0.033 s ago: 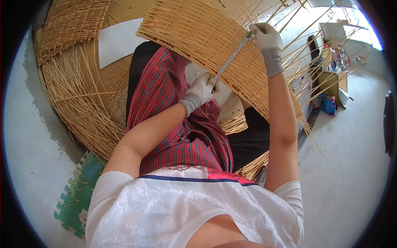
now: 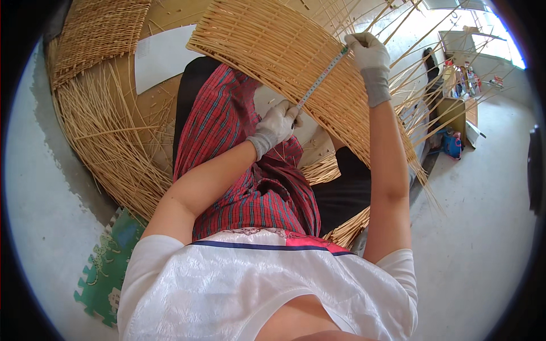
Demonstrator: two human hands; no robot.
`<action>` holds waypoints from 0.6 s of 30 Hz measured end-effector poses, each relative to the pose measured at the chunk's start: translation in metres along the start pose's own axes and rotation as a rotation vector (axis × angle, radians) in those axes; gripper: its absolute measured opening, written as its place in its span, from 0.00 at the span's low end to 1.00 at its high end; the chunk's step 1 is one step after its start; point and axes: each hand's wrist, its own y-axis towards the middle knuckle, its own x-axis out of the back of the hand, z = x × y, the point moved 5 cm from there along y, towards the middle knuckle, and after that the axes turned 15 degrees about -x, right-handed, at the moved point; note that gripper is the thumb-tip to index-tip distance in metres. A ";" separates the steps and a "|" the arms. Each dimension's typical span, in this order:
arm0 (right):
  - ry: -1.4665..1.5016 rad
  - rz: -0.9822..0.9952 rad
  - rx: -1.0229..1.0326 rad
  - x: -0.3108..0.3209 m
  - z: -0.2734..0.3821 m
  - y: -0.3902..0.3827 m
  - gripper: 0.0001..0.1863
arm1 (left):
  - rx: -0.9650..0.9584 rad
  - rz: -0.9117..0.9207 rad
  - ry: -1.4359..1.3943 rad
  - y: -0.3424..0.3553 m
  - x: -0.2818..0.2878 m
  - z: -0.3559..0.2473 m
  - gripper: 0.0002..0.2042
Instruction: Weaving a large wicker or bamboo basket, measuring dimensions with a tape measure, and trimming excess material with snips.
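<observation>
A woven natural-coloured wicker panel [image 2: 264,48] stretches diagonally above my lap, with long loose strands at its upper right. A white tape measure strip [image 2: 319,78] lies across the weave. My left hand [image 2: 276,125], in a pale glove, is closed on the tape at the panel's lower edge, around something small and dark, partly hidden. My right hand [image 2: 367,59], also gloved, pinches the tape's green-tipped upper end at the far edge of the panel. A red plaid cloth [image 2: 210,125] covers my lap below the panel.
Another woven panel [image 2: 96,34], a white board [image 2: 159,59] and heaped strands [image 2: 116,150] lie at the left. A green foam mat [image 2: 111,273] is at lower left. At the right stand a cabinet [image 2: 450,116] with clutter and a blue-pink bag [image 2: 453,145] on the grey floor [image 2: 472,238].
My right hand has shifted very slightly up and to the right with the tape end. Otherwise the view looks the same.
</observation>
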 end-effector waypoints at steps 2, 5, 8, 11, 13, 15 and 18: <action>-0.077 -0.052 -0.004 0.004 -0.006 0.002 0.17 | 0.004 0.047 0.019 0.001 -0.005 0.000 0.12; -0.062 -0.031 -0.009 0.003 -0.014 0.009 0.17 | 0.097 0.056 0.005 0.001 -0.006 0.005 0.12; -0.034 0.006 -0.014 -0.001 -0.021 0.018 0.17 | 0.004 0.067 0.021 0.002 -0.005 0.002 0.11; 0.028 0.031 0.000 -0.004 -0.025 0.024 0.18 | 0.011 0.059 0.010 0.003 -0.004 0.005 0.11; 0.049 0.063 0.007 -0.007 -0.025 0.026 0.18 | -0.012 0.058 0.010 0.004 -0.005 0.006 0.11; 0.071 0.079 0.010 -0.007 -0.023 0.027 0.19 | -0.037 0.060 0.013 0.005 -0.005 0.006 0.10; -0.008 -0.018 0.002 0.002 -0.017 0.027 0.22 | -0.075 0.076 -0.002 0.004 -0.007 0.004 0.10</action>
